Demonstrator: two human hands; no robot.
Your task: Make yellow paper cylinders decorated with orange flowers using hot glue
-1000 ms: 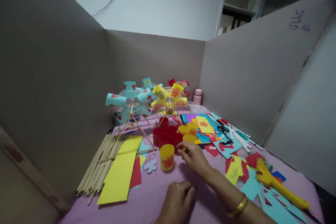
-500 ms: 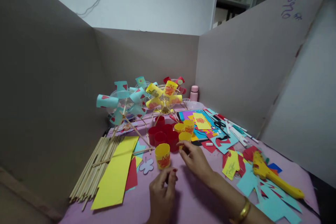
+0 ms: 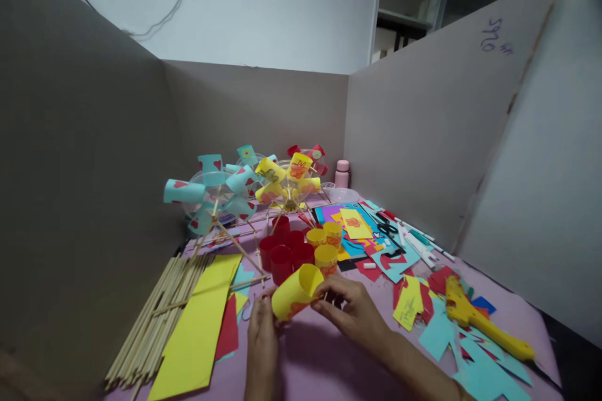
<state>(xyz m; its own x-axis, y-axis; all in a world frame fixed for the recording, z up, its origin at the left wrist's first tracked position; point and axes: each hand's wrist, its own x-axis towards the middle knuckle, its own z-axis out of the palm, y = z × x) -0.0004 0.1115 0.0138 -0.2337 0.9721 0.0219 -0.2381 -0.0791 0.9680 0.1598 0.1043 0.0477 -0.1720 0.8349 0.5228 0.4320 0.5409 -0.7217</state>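
A yellow paper tube with a red drawing on its underside is held tilted off the table between my two hands. My left hand is closed on its left end, the fingers partly hidden behind it. At the open right end, my right hand pinches the rim between thumb and fingers. Just beyond stand several red paper tubes. Beside these are three upright yellow tubes with red drawings, the nearest yellow tube close behind my right hand. A pale flower cutout lies mostly hidden behind my left hand.
Wooden sticks and a yellow paper sheet lie left. Paper-and-stick wheels stand behind. At right are paper scraps, a yellow glue gun, black scissors and markers. A pink bottle stands at the back.
The front yellow tube, upright on the table before, is now lifted and tilted in both hands. My right hand has come down from the tubes behind to its rim.
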